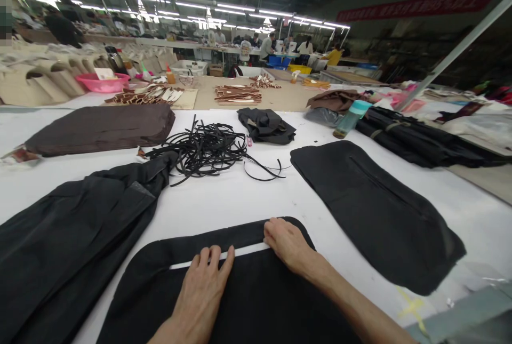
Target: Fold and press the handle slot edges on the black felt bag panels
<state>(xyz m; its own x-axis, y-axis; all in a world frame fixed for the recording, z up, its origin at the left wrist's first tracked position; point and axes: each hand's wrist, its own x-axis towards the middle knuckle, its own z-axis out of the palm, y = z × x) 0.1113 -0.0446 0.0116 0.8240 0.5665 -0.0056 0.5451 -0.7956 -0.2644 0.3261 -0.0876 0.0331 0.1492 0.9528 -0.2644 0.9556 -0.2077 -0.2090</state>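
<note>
In front of me a black fabric panel [256, 290] with rounded corners lies on the white table. A narrow white band [252, 249] runs along its upper part; I cannot tell if it is a strip or a slot showing the table. My left hand [206, 285] rests on the panel, fingers spread, their tips at the band. At the band's right end, near the panel's top edge, my right hand [288, 244] has its fingers curled together on the fabric. What lies under those fingertips is hidden.
A stack of black panels [376, 205] lies to the right, draped black fabric [88, 232] to the left. Farther back are a tangle of black strips [208, 146], brown panels [104, 128], a folded black piece [267, 125] and a bottle [352, 119]. People work in the background.
</note>
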